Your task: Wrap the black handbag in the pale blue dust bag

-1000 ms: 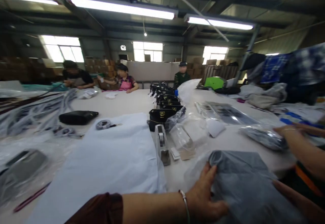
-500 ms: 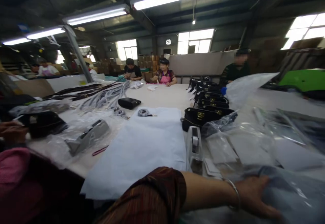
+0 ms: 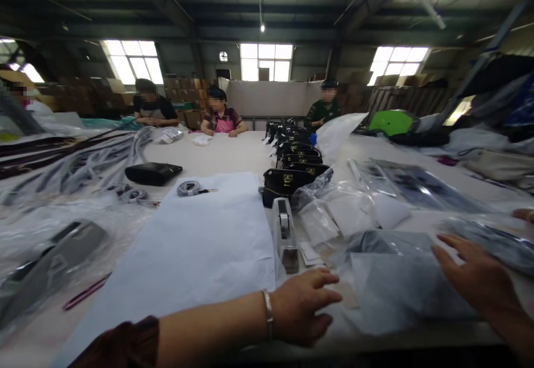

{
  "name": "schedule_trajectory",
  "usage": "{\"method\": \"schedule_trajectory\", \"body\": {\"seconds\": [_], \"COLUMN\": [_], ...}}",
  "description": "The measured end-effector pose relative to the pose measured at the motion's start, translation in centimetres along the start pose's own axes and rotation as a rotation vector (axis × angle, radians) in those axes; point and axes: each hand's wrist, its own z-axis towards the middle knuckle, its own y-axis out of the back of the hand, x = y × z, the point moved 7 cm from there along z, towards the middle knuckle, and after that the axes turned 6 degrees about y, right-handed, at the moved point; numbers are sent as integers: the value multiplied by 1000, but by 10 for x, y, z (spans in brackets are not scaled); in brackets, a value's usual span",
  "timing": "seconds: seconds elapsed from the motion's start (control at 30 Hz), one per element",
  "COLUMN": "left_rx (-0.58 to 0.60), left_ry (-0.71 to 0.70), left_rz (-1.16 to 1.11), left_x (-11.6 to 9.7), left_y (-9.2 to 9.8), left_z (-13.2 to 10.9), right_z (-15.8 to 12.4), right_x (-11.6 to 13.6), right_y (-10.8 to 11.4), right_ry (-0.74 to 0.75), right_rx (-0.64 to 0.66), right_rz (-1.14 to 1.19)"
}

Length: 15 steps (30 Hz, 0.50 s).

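My left hand [image 3: 302, 308], a silver bracelet at its wrist, has its fingers spread and holds nothing. It is beside the left end of a dark item wrapped in a frosted plastic bag [image 3: 400, 290] on the table. My right hand [image 3: 478, 273] is open too, its fingertips at the right side of that bag; whether they press on it I cannot tell. A grey tape dispenser [image 3: 286, 240] stands beyond my left hand, next to small white cards [image 3: 311, 254]. White paper sheets [image 3: 319, 220] in clear plastic lie behind the wrapped item.
A white sheet [image 3: 187, 245] covers the table's middle, with a coiled strap [image 3: 189, 188] on it. Black handbags [image 3: 283, 184] stand in a row. A second dispenser [image 3: 62, 262] is at left. Another person's hand [image 3: 524, 214] shows at the right edge; co-workers sit opposite.
The view has turned right. My left hand has come off the plastic to the left of the wrapped item. My right hand has come into view at its right side.
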Motion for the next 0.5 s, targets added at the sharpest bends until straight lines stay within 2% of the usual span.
{"method": "schedule_trajectory", "body": {"seconds": [0.13, 0.23, 0.37, 0.5], "left_rx": [-164, -259, -332, -365], "left_ry": [175, 277, 311, 278], "left_rz": [108, 304, 542, 624], "left_x": [26, 48, 69, 93], "left_y": [52, 82, 104, 98], "left_z": [-72, -125, -181, -221], "right_z": [35, 63, 104, 147], "right_x": [126, 195, 262, 306], "right_y": [-22, -54, -103, -167], "right_ry": [161, 215, 334, 354], "right_rx": [12, 97, 191, 375], "right_rz": [156, 261, 331, 217]}}
